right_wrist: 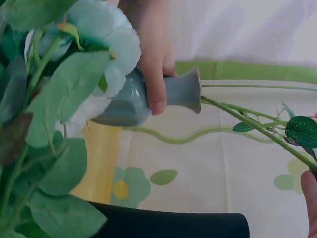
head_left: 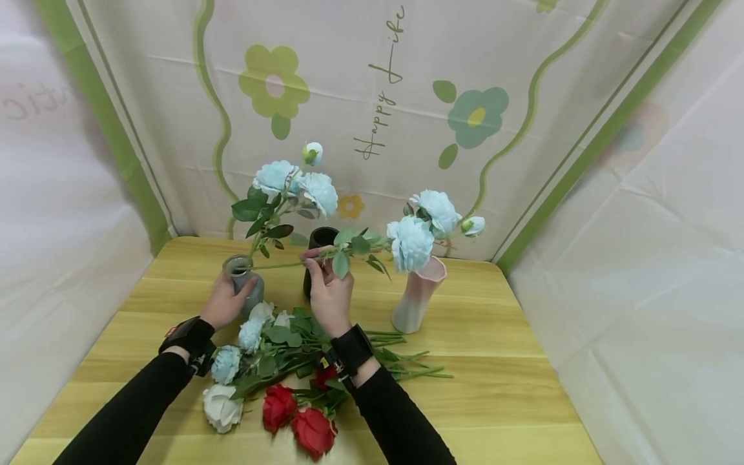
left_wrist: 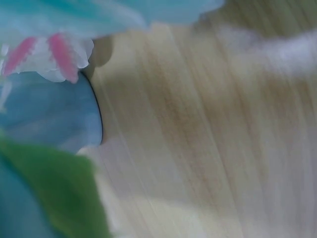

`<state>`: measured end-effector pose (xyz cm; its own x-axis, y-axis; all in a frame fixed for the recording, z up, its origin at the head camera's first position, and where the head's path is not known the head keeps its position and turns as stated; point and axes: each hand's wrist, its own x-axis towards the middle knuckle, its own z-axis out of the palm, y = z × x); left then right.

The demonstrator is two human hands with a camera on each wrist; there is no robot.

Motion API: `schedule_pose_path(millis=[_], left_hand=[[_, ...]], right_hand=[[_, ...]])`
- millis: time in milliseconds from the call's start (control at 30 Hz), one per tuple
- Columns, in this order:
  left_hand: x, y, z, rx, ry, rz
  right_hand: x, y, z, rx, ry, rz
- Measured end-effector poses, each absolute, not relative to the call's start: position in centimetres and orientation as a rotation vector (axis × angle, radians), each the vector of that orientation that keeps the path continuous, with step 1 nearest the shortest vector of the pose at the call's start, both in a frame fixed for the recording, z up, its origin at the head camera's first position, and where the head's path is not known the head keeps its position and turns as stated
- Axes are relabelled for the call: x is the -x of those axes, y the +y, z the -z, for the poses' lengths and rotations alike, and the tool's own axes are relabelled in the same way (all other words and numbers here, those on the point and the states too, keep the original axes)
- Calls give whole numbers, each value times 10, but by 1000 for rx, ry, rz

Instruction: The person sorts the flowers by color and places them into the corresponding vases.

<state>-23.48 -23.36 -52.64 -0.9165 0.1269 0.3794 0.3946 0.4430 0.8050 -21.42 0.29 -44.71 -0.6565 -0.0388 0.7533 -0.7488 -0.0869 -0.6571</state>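
Observation:
My left hand (head_left: 223, 300) grips the small blue-grey vase (head_left: 254, 292), its thumb across the neck. One stem of light blue peonies (head_left: 278, 177) stands in that vase, leaning right, with leaves and a bud. My right hand (head_left: 331, 297) pinches the green stem (head_left: 279, 265) of another light blue peony spray (head_left: 411, 242), held almost level with its blooms to the right. The bare end of this stem meets the vase mouth. In the right wrist view, the vase (right_wrist: 183, 94) shows a flared rim, with stems (right_wrist: 247, 119) running from it toward my right fingertips (right_wrist: 309, 186).
A black vase (head_left: 322, 237) stands behind my right hand. Farther right is a pink-and-white vase (head_left: 414, 300). Loose flowers lie in front on the wooden table (head_left: 494, 387), among them red roses (head_left: 314, 431), a white rose (head_left: 222, 408) and light blue blooms (head_left: 225, 363). Printed cloth (head_left: 372, 97) hangs behind.

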Motion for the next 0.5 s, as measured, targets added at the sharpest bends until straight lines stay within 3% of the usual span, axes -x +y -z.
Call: schedule_pose_path(millis=[200, 367, 500], left_hand=[[235, -232, 521, 452, -2401, 1484], [233, -230, 521, 427, -2419, 1485], [233, -231, 522, 416, -2428, 1503]], right_hand=[[242, -5, 467, -929, -1706, -1693], [216, -7, 426, -967, -1759, -1613], [208, -8, 416, -968, -1825, -1417]])
